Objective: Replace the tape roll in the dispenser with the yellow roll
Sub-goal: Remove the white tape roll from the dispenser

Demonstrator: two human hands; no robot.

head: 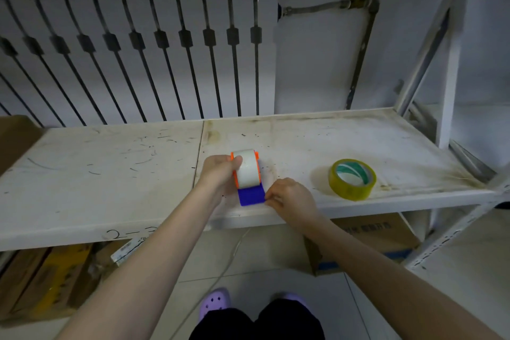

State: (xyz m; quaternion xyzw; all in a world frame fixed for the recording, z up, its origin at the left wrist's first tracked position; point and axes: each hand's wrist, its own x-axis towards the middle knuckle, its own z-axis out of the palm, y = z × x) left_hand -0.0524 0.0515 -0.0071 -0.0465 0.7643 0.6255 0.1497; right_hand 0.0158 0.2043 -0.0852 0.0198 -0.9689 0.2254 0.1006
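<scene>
Clenching the clear roll [248, 168] in the dispenser [249, 185], the left hand [219, 174] steadies it; right hand [289, 197] pinches its blue handle [251, 196]; yellow roll [352, 179] lies apart on the shelf [110, 174].

The tape dispenser [249, 188] was orange with a blue handle, and its tape roll [248, 168] looked whitish. The yellow roll [352, 179] had green and white stripes inside. The shelf [110, 174] was white with dark scratches. The shoe [214, 301] was purple.
</scene>
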